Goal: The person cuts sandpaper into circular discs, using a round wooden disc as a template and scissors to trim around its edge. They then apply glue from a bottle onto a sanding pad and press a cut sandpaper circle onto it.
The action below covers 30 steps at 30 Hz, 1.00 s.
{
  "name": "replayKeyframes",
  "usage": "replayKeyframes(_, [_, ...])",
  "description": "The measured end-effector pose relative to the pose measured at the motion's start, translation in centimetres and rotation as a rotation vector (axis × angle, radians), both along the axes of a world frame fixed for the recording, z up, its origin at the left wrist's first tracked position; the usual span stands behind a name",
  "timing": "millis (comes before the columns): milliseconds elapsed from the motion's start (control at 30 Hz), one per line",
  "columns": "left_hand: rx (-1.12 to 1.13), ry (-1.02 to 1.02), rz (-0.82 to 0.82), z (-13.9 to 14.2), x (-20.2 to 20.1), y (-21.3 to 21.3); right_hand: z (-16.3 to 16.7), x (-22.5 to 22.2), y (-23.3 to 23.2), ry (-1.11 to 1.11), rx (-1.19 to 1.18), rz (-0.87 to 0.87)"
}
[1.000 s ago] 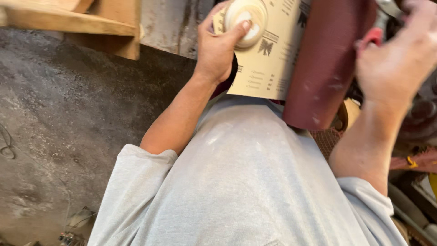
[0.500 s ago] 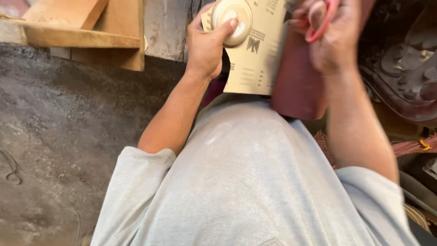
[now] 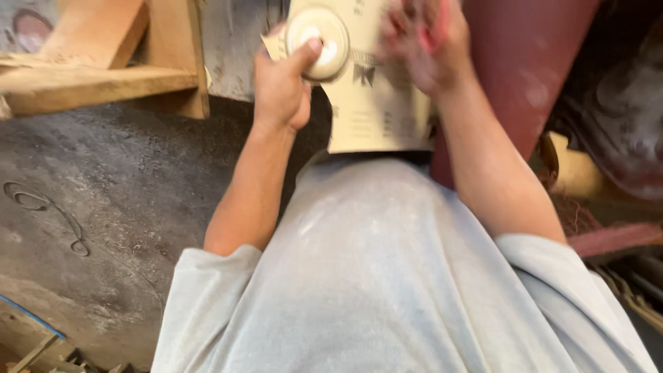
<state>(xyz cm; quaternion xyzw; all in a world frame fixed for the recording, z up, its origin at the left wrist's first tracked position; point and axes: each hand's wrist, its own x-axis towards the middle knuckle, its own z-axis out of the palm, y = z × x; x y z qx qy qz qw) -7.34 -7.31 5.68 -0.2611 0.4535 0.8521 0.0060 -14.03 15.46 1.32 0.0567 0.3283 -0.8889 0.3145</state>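
Observation:
My left hand [image 3: 280, 90] presses a round cream disc [image 3: 318, 43] against the beige printed back of a sandpaper sheet [image 3: 373, 117], thumb on the disc's face. The sheet hangs upright in front of my chest, and its dark red abrasive side [image 3: 532, 69] curls away to the right. My right hand [image 3: 421, 48] is blurred at the sheet's upper right, next to the disc, fingers closed around a red-handled tool [image 3: 438, 24] whose working end is hidden. My grey dusty shirt fills the lower view.
A rough wooden frame [image 3: 97, 76] stands at the upper left over a grey concrete floor [image 3: 103, 207] with a loop of wire [image 3: 48, 214]. Dark machine parts and a cream rounded object [image 3: 573, 173] crowd the right side.
My right hand has moved left from the far right onto the sheet beside the disc, carrying the red-handled tool. My left hand keeps the disc on the sheet.

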Motion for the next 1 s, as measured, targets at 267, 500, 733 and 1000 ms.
replayKeyframes(267, [0.015, -0.058, 0.015, 1.0, 1.7, 0.5, 2.6, 1.6, 7.9, 0.085, -0.058, 0.726])
replayKeyframes(500, [-0.026, -0.151, 0.050, 1.8, 2.3, 1.2, 2.3, 1.1, 8.7, 0.064, 0.068, 0.877])
replayKeyframes(733, [-0.036, -0.186, 0.094, 2.0, 2.6, 2.1, 2.1, 1.4, 8.5, 0.060, 0.029, 0.939])
replayKeyframes(1000, [-0.065, -0.208, 0.104, 2.0, 3.0, 2.4, 1.7, 2.5, 6.7, -0.032, 0.051, 0.919])
